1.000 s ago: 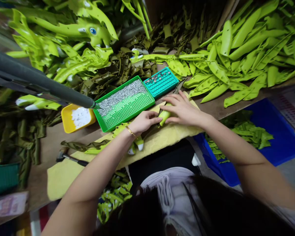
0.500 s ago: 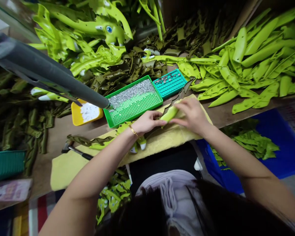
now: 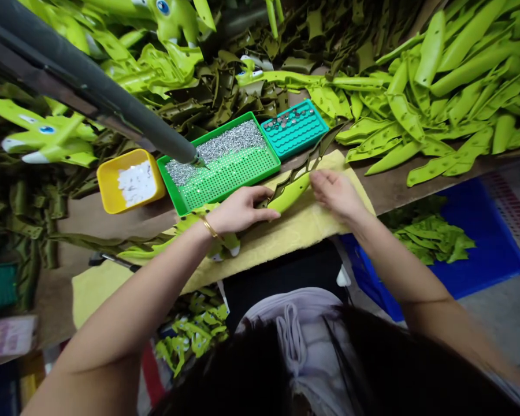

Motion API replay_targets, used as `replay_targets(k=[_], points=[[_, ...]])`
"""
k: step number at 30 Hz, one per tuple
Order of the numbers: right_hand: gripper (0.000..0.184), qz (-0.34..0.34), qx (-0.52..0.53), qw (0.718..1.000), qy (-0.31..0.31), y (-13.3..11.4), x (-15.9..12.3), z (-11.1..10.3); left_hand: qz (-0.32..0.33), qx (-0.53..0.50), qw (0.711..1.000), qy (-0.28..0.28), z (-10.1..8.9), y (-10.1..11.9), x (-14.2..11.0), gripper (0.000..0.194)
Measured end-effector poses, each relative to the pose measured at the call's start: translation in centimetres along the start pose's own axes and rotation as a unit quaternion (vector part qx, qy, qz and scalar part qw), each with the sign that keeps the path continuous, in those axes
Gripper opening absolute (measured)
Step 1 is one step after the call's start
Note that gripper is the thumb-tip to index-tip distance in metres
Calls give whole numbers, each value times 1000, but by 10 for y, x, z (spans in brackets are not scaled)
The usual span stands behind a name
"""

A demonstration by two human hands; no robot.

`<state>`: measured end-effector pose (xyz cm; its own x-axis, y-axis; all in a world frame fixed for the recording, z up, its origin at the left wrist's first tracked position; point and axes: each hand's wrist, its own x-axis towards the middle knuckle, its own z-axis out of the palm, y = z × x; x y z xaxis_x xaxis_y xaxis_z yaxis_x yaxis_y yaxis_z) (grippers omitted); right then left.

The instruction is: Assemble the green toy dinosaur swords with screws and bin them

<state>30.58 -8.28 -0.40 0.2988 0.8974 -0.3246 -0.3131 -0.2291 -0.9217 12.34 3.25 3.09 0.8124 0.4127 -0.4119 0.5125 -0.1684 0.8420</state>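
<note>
Lime-green cutout (image 3: 289,193), left hand (image 3: 238,211) fingers resting on one end, right hand (image 3: 335,193) fingers pinching the other

A glossy lime-green tapered plastic piece (image 3: 289,193), a dark olive strip (image 3: 318,153) extending from its far end, lies diagonally across a yellow felt pad (image 3: 294,237).

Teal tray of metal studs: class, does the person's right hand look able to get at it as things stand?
Probably yes: the right hand rests near the teal tray, with only a thin olive strip between them, unlikely to block it.
</note>
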Motion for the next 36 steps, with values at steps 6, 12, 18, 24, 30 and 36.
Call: replay_targets(k=[6,12,18,24,30,36], points=[[56,-41,-18,999,1,-12,1,2,22,20,998,63,9,33,28,64],[49,-173,-79,976,108,1,0,4,67,23,992,109,23,48,34,53],[52,-71,-91,992,46,8,-3,9,-38,104,994,25,-3,32,6,37],[49,-17,-82,996,9,40,-22,47,-36,40,996,65,4,15,8,38],[46,-14,-91,996,15,47,-23,59,-29,26,998,47,4,12,3,36],[46,-40,-71,996,45,54,-25,66,-48,-80,995,47,8,10,1,31]])
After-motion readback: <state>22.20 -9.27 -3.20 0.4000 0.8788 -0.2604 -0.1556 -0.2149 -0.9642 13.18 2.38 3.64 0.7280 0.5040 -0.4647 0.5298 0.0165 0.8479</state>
